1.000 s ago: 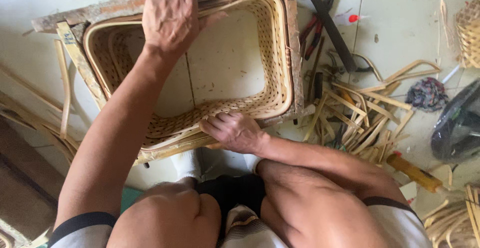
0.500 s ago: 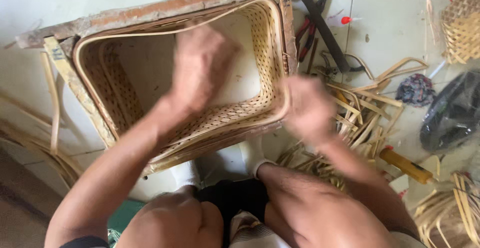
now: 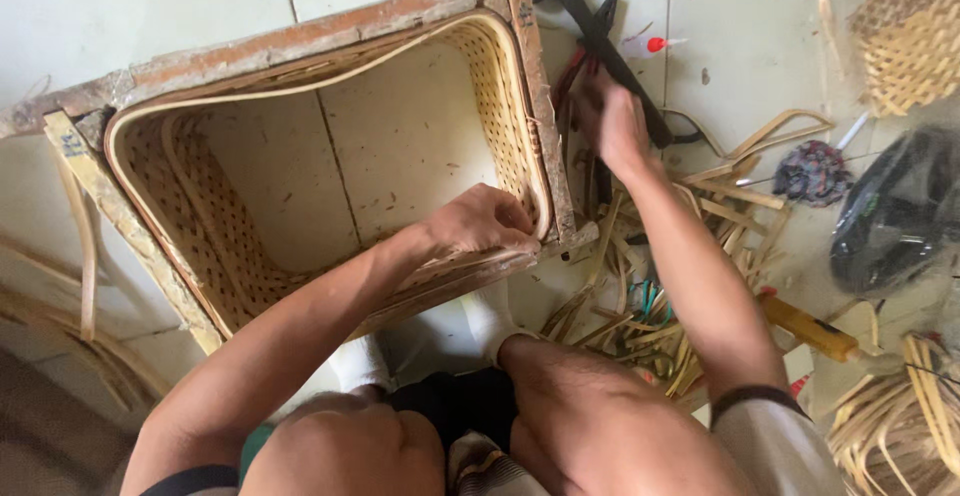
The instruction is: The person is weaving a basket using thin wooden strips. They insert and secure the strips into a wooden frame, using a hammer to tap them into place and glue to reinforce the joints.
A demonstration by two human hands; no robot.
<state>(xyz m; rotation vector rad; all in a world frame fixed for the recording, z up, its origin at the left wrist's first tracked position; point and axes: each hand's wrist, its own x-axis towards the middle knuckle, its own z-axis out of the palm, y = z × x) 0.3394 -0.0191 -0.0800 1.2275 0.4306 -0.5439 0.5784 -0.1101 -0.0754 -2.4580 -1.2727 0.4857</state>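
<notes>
Yellow-handled tool, dark cloth bundle, round woven piece, black bag on tiled floor.

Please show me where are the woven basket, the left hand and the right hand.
woven basket (image 3: 215, 231): head view, on its inner woven left wall.
left hand (image 3: 480, 221): head view, on the back of the hand at the basket rim.
right hand (image 3: 610, 121): head view, on the back of the hand.

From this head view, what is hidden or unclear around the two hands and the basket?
- Right hand: motion-blurred; which tool in the tool pile it touches is unclear.
- Left hand: fingertips curl over the woven basket rim, so the grip is hidden.
- Basket's near wall: covered by the left forearm.
- Round woven piece: cut by the top-right edge.
- Dark bag: blurred, contents unreadable.
</notes>
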